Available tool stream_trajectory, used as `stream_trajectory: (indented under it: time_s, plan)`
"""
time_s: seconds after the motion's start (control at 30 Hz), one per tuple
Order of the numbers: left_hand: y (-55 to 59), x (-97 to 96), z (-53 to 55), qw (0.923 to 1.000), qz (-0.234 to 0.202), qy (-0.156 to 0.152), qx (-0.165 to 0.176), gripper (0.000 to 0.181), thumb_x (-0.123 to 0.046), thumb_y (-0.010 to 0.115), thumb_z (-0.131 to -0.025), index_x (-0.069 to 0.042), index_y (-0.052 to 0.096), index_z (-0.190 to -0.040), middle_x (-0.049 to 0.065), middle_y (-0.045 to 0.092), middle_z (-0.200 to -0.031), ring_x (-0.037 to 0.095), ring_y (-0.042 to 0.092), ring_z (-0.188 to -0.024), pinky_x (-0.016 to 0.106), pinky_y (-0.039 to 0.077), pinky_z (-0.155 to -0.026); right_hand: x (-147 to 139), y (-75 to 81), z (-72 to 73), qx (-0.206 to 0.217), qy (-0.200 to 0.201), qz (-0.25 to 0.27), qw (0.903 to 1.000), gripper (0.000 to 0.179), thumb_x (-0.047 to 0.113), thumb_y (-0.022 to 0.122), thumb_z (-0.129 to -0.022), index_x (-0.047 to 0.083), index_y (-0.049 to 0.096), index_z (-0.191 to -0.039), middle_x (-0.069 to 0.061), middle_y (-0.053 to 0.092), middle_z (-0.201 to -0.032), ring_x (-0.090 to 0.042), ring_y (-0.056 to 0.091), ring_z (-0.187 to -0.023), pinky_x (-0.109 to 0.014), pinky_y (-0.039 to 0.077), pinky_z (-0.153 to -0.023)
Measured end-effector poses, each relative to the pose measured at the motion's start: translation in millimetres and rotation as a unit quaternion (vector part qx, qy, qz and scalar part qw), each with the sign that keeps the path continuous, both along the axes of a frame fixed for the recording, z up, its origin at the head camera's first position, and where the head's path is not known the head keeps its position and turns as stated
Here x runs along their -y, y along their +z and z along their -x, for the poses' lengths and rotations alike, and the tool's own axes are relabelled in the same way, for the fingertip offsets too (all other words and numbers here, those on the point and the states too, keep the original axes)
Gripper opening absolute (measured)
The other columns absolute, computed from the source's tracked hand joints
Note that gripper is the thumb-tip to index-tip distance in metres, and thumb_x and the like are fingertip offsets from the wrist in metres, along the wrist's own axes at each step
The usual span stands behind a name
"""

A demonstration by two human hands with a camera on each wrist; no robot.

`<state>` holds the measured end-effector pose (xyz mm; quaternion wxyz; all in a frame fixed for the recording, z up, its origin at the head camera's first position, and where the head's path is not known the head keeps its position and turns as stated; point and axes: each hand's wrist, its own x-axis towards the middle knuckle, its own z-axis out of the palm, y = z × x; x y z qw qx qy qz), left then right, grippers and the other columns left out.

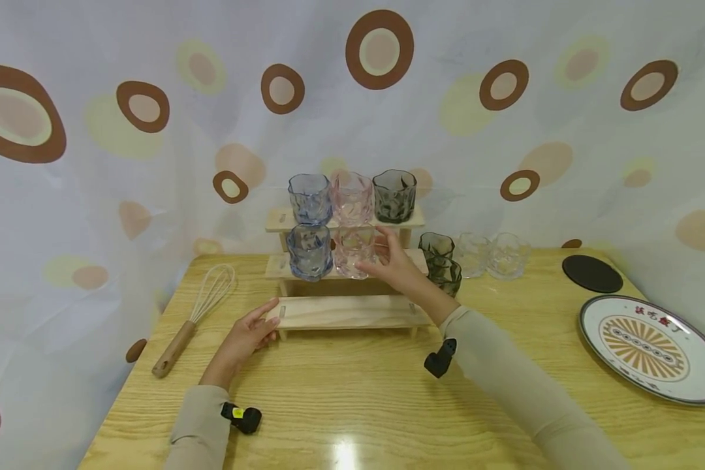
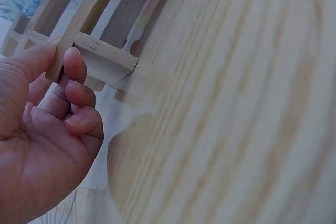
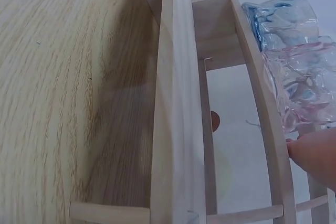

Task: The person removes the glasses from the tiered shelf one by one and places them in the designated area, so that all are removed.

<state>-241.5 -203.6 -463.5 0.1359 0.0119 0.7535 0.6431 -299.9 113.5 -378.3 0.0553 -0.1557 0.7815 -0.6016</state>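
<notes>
A three-tier wooden rack [image 1: 352, 312] stands on the table. My left hand [image 1: 251, 334] pinches the left end of its lowest board; in the left wrist view the thumb and forefinger [image 2: 74, 65] lie on either side of the board. On the middle tier my right hand [image 1: 395, 262] grips a pink glass [image 1: 354, 251] from its right side, thumb in front. A blue glass [image 1: 309, 253] stands left of it. The top tier carries another blue glass [image 1: 310, 199], another pink glass [image 1: 352, 199] and a dark grey glass [image 1: 395, 196].
Right of the rack are two dark green glasses [image 1: 444, 277] and two clear glasses [image 1: 508, 256]. A whisk [image 1: 179, 343] with a wooden handle lies at the left. A black round mat [image 1: 592, 273] and a patterned plate [image 1: 599, 339] are at the right. A patterned curtain [image 1: 329, 130] hangs behind.
</notes>
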Motion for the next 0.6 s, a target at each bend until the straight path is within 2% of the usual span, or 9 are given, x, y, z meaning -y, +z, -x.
stream_trajectory:
  time_s: [0.13,0.33,0.43,0.53,0.6]
  plan:
    - [0.7,0.1,-0.3,1.0,0.003,0.0,0.001,0.055,-0.022,0.057,-0.096,-0.017,0.037,-0.147,-0.003,0.056,-0.072,0.008,0.051,-0.066,0.021,0.04,-0.061,7,-0.8,3.3,-0.001,-0.005,0.001,1.0,0.094,0.025,0.07,-0.087,0.019,0.002,-0.152,-0.016,0.019,-0.15,-0.032,0.02,-0.14,-0.043,0.019,-0.112]
    - [0.7,0.2,0.7,1.0,0.005,0.002,-0.001,0.054,-0.021,0.057,-0.096,-0.017,0.038,-0.147,-0.003,0.056,-0.072,0.008,0.051,-0.066,0.02,0.041,-0.061,15,-2.0,7.1,-0.011,-0.013,0.008,0.9998,0.097,0.027,0.071,-0.086,0.022,0.0,-0.152,-0.014,0.025,-0.148,-0.033,0.022,-0.138,-0.053,0.028,-0.106]
    - [-0.1,0.2,1.4,1.0,0.004,0.003,-0.002,0.054,-0.021,0.057,-0.096,-0.016,0.038,-0.147,-0.003,0.055,-0.071,0.008,0.052,-0.066,0.02,0.041,-0.061,18,-3.8,9.0,-0.017,-0.019,0.02,0.9995,0.096,0.025,0.071,-0.086,0.021,0.001,-0.152,-0.015,0.029,-0.144,-0.033,0.033,-0.126,-0.049,0.035,-0.097]
    - [-0.8,0.3,1.2,1.0,0.006,0.003,-0.002,0.055,-0.022,0.058,-0.096,-0.015,0.038,-0.147,-0.003,0.055,-0.071,0.008,0.052,-0.067,0.02,0.043,-0.062,19,-5.7,9.8,-0.021,-0.02,0.03,0.9991,0.092,0.023,0.069,-0.088,0.021,0.003,-0.152,-0.016,0.03,-0.142,-0.029,0.037,-0.116,-0.046,0.036,-0.093]
    - [-0.9,0.6,0.8,1.0,0.006,0.003,-0.003,0.055,-0.022,0.058,-0.096,-0.015,0.038,-0.147,-0.003,0.055,-0.071,0.007,0.052,-0.066,0.02,0.042,-0.062,19,-6.3,9.7,-0.022,-0.017,0.039,0.9988,0.091,0.022,0.068,-0.089,0.021,0.004,-0.152,-0.016,0.03,-0.142,-0.03,0.036,-0.119,-0.046,0.034,-0.096]
